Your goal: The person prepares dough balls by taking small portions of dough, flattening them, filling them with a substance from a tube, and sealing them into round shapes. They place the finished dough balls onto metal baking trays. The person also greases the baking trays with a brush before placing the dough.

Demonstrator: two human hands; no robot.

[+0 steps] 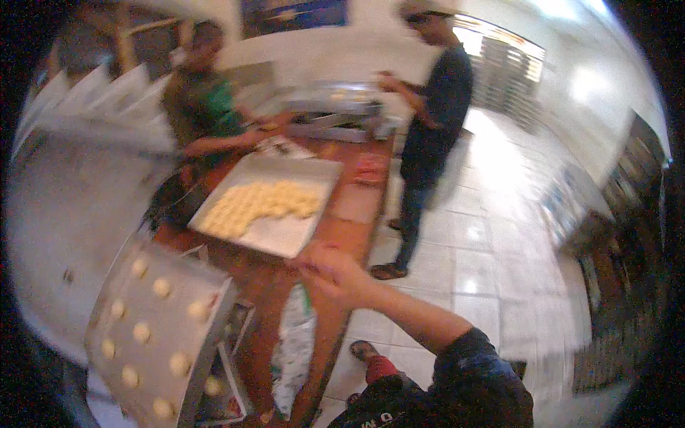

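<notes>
Large pale tray sits on the brown worktop, slightly skewed; it's the landmark here. Small yellow dough pieces in close rows cover its far and left parts, near-right part bare metal. Right hand is at the tray's near-right corner, arm coming from the lower right; fingers look bent together but blurred, can't tell if they grip the rim or just sit beside it. Left hand out of view, its fingers can't be told. Nearer than the tray, a long white-and-green packet lies on the worktop. Left of and nearer than the tray, a grey metal tray with round dough balls spaced well apart, tilted in view. Right of the tray, a red item, too blurred to name. Beyond the tray, a metal machine, details smeared. Left-far of the tray, a co-worker in green, hands over the worktop. Right-far of the tray, a second co-worker in dark clothes and cap, standing on the tiled floor. Well beyond, stacked racks.
</notes>
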